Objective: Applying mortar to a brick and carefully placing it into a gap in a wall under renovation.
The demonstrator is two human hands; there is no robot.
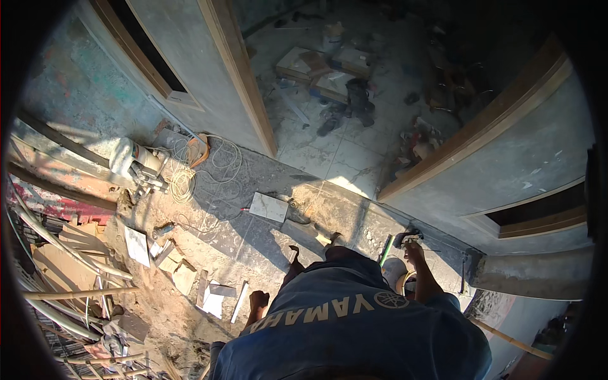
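My left hand (pixel 258 300) is closed in a fist low beside my body, with nothing showing in it. Near it on the ground lies a narrow white strip (pixel 240 302), apart from the fingers. My right hand (pixel 413 251) reaches out to the right, its fingers curled by a small dark object (pixel 405 237); what they grip is too small to make out. Just left of that hand are a green stick (pixel 386 249) and a pale bucket (pixel 394 272), partly hidden by my arm. Ahead of me, a square tile (pixel 269 207) lies on the dark paving.
Wooden door frames (pixel 244 82) flank a doorway to a dim room with boxes (pixel 310 63) on its floor. At left are a white machine (pixel 134 158), a coiled cable (pixel 182 185), a power tool (pixel 163 230), tile offcuts (pixel 137 246) and bamboo poles (pixel 82 293).
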